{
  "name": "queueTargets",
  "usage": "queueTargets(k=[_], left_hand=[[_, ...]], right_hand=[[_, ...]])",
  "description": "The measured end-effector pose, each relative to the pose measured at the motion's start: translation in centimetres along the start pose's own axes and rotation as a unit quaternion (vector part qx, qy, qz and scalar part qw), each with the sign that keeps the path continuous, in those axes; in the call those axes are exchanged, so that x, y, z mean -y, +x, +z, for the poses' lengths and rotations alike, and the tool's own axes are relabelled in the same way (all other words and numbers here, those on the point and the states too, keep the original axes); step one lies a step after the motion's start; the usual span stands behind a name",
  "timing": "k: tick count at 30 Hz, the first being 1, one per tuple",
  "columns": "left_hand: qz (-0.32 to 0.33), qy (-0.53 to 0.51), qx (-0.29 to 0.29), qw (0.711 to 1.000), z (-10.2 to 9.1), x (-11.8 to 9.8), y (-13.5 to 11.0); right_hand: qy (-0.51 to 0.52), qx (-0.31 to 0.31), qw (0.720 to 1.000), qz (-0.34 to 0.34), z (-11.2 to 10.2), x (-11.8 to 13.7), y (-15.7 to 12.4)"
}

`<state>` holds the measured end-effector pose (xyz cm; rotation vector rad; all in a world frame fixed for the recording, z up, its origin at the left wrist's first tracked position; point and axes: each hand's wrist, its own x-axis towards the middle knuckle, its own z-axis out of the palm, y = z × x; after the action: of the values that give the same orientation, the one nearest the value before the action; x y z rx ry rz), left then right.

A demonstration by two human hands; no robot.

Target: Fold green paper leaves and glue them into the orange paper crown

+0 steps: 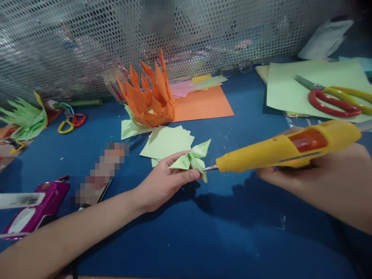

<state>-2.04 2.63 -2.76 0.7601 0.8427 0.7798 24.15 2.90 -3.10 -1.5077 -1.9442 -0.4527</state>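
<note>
Between the thumb and fingers of my left hand [165,180] is a folded light-green paper piece [193,159] with several pointed tips. My right hand [322,182] grips a yellow hot glue gun [261,151] from the right side. The gun's metal nozzle meets the lower part of the folded paper; whether glue is coming out is too small to tell. Just behind my left hand lies a loose stack of pale-green paper squares [165,141]. Farther back stands an orange folded-paper form [154,99] with upright spikes.
Red-and-yellow scissors [337,99] lie on green sheets [281,87] at the right. Smaller scissors [71,121] and a green paper form [27,116] are at the left. A purple case [54,197] sits near my left forearm. Perforated mesh [203,31] borders the blue table's back.
</note>
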Motion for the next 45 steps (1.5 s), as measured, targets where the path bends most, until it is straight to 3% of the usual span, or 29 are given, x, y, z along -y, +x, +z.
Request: queueTargets(k=[3, 6, 13, 20, 29, 39, 45], left_hand=[[0.005, 0.011, 0.011, 1.0, -0.2, 0.2, 0.2], [0.008, 0.004, 0.019, 1.0, -0.3, 0.2, 0.3], [-0.007, 0.044, 0.013, 0.999, -0.2, 0.0, -0.1], [0.016, 0.034, 0.03, 0.999, -0.1, 0.0, -0.1], [-0.008, 0.022, 0.033, 0.999, 0.1, -0.3, 0.0], [-0.019, 0.032, 0.017, 0.999, 0.0, -0.1, 0.1], [-0.019, 0.03, 0.022, 0.999, 0.2, -0.2, 0.2]], right_hand=[[-0.008, -0.03, 0.997, -0.074, -0.2, -0.2, 0.1], [0.0, -0.033, 0.996, -0.087, -0.4, -0.2, 0.2], [-0.022, -0.025, 0.995, -0.09, -0.3, -0.4, 0.0], [-0.035, -0.025, 0.996, -0.081, -0.3, -0.8, -0.2], [0.004, -0.033, 0.995, -0.095, -0.5, 0.1, 0.4], [-0.027, -0.01, 0.997, -0.073, -0.3, -0.8, -0.4], [-0.036, -0.008, 0.995, -0.092, -0.3, -0.7, -0.1]])
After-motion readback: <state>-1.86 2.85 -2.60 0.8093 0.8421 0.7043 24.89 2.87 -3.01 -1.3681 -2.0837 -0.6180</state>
